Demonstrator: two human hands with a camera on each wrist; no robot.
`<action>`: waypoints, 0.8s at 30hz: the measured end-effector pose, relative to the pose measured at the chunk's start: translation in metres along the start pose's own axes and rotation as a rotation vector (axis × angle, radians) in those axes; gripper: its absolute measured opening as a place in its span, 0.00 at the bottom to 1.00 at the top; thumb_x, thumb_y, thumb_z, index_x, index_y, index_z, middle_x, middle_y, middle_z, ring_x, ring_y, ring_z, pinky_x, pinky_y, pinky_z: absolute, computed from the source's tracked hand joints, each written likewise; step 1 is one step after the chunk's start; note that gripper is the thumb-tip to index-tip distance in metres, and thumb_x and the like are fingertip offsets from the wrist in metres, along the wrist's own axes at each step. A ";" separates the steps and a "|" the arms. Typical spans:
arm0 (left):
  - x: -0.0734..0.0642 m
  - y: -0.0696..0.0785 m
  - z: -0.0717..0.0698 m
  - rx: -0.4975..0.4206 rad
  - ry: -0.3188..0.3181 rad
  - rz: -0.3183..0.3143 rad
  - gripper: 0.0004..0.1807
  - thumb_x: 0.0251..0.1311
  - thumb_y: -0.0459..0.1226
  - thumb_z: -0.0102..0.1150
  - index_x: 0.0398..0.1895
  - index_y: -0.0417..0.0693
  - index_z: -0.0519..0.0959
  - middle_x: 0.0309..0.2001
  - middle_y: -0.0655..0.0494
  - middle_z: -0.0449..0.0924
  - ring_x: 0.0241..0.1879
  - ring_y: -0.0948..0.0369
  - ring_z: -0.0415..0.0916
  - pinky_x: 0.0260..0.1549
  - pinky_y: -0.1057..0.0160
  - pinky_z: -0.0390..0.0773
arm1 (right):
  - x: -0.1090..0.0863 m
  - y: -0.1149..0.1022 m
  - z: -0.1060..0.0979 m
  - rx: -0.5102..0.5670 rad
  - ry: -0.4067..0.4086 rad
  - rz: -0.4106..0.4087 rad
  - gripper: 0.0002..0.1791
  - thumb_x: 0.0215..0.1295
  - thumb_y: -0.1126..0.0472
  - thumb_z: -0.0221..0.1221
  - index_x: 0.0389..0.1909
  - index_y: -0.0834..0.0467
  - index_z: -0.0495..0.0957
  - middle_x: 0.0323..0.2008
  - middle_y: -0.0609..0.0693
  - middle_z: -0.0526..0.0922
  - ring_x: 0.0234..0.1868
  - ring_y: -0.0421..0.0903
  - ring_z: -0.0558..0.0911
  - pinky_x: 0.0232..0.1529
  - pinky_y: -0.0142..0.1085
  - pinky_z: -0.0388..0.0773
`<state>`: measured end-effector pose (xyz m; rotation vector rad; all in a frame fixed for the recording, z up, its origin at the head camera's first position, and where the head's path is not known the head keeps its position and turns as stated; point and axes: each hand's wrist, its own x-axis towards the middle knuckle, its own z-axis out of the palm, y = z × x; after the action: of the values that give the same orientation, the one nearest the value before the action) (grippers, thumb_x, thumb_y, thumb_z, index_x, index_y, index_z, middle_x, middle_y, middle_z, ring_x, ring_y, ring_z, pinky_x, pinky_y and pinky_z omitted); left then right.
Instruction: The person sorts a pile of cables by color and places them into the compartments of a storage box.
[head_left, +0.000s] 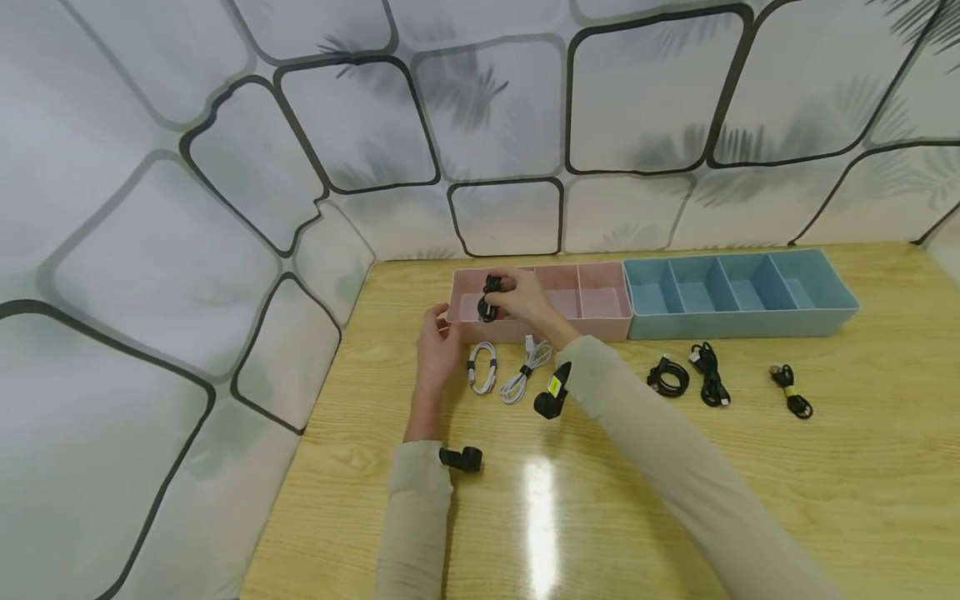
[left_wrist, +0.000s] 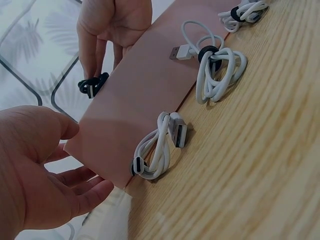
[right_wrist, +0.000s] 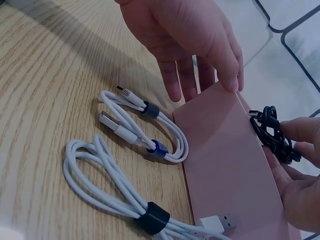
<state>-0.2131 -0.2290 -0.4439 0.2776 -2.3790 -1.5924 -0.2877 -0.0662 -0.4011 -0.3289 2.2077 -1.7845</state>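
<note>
My right hand [head_left: 525, 297] pinches a bundled black cable [head_left: 489, 298] over the leftmost compartment of a pink divided box [head_left: 604, 330]. In the right wrist view a metal plug shows at one end of this black cable [right_wrist: 272, 131]. My left hand [head_left: 438, 350] touches the left end of the pink box, thumb at the upper corner and fingers loosely spread by the end wall [left_wrist: 82, 187]. Close in front of the box lie a white cable [head_left: 491, 377] with dark ties and a second white cable [head_left: 517, 388] held by a black strap.
Right of the pink box stands a light blue divided box [head_left: 750, 326]. Three black cables lie before it: a coiled one [head_left: 668, 388], a longer bundle [head_left: 711, 379] and one with a yellowish tie [head_left: 792, 392]. A third white cable [left_wrist: 242, 14] shows in the left wrist view. A patterned wall [head_left: 510, 217] rises behind.
</note>
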 end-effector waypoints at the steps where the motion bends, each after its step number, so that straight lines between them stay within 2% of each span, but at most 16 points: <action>1: -0.001 0.000 0.000 0.006 0.008 0.017 0.21 0.68 0.30 0.49 0.64 0.36 0.68 0.54 0.32 0.76 0.52 0.44 0.78 0.50 0.51 0.79 | 0.000 0.000 0.000 0.004 0.000 -0.001 0.32 0.65 0.68 0.61 0.70 0.61 0.67 0.53 0.67 0.79 0.45 0.61 0.84 0.38 0.42 0.86; 5: -0.002 0.002 0.000 0.004 0.011 0.026 0.21 0.68 0.31 0.48 0.63 0.35 0.68 0.54 0.32 0.76 0.51 0.44 0.78 0.50 0.52 0.80 | 0.001 0.000 0.000 0.001 -0.003 -0.004 0.32 0.65 0.68 0.62 0.70 0.60 0.68 0.54 0.66 0.79 0.45 0.61 0.84 0.39 0.42 0.85; 9: 0.000 0.002 0.000 0.006 0.000 -0.002 0.22 0.69 0.31 0.49 0.65 0.37 0.67 0.57 0.32 0.75 0.54 0.43 0.77 0.54 0.48 0.78 | 0.002 0.000 0.002 -0.014 0.007 0.004 0.32 0.65 0.66 0.63 0.70 0.57 0.69 0.56 0.65 0.80 0.45 0.57 0.85 0.39 0.41 0.85; 12: 0.000 0.001 0.001 0.007 -0.001 -0.018 0.22 0.70 0.31 0.50 0.66 0.38 0.67 0.57 0.33 0.75 0.55 0.43 0.77 0.54 0.48 0.78 | 0.003 0.002 0.003 -0.042 0.023 0.004 0.32 0.65 0.65 0.63 0.70 0.55 0.69 0.55 0.63 0.80 0.36 0.50 0.85 0.34 0.36 0.84; 15: -0.001 0.000 0.001 0.006 0.002 -0.021 0.22 0.70 0.31 0.50 0.66 0.38 0.68 0.56 0.34 0.76 0.54 0.44 0.78 0.53 0.49 0.78 | 0.002 0.003 0.004 -0.071 0.022 -0.012 0.31 0.66 0.65 0.62 0.70 0.55 0.69 0.53 0.63 0.82 0.24 0.44 0.79 0.26 0.33 0.78; 17: -0.001 0.000 0.002 0.009 0.001 -0.015 0.22 0.70 0.31 0.50 0.66 0.37 0.67 0.56 0.33 0.76 0.54 0.44 0.78 0.53 0.49 0.78 | 0.001 0.004 0.005 -0.084 0.013 -0.026 0.31 0.66 0.65 0.61 0.71 0.55 0.69 0.52 0.63 0.83 0.20 0.42 0.76 0.23 0.32 0.74; 22: -0.001 0.001 0.001 0.006 -0.008 -0.022 0.22 0.70 0.31 0.49 0.66 0.38 0.67 0.56 0.33 0.76 0.54 0.44 0.77 0.53 0.49 0.78 | -0.001 0.003 0.007 -0.106 0.003 -0.063 0.31 0.66 0.65 0.60 0.71 0.56 0.68 0.52 0.63 0.83 0.22 0.44 0.77 0.22 0.32 0.73; 24: -0.001 0.001 0.001 0.007 -0.011 -0.029 0.22 0.71 0.32 0.49 0.67 0.39 0.67 0.56 0.34 0.76 0.55 0.44 0.77 0.53 0.49 0.78 | -0.001 0.002 0.008 -0.121 0.009 -0.065 0.30 0.66 0.65 0.60 0.70 0.54 0.69 0.49 0.61 0.85 0.22 0.45 0.77 0.22 0.32 0.73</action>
<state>-0.2125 -0.2277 -0.4428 0.3066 -2.4005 -1.6023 -0.2840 -0.0724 -0.4049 -0.4237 2.3426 -1.6905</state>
